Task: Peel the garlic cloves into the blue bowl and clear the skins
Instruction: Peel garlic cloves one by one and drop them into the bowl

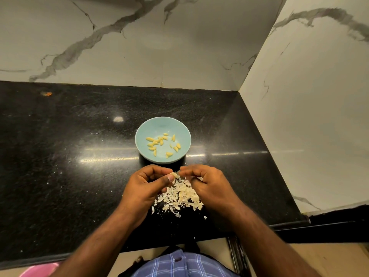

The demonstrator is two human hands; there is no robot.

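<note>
both hands, left hand and right hand, pinch one garlic clove between curled fingertips just in front of the blue bowl. peeled cloves lie inside the bowl; skins pile on the counter under the hands.

A home kitchen: black granite counter, marble-patterned wall tiles.

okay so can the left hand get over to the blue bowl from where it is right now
Probably yes. The left hand is pinching a garlic clove together with the right hand, just in front of the blue bowl, and nothing stands between them.
</note>
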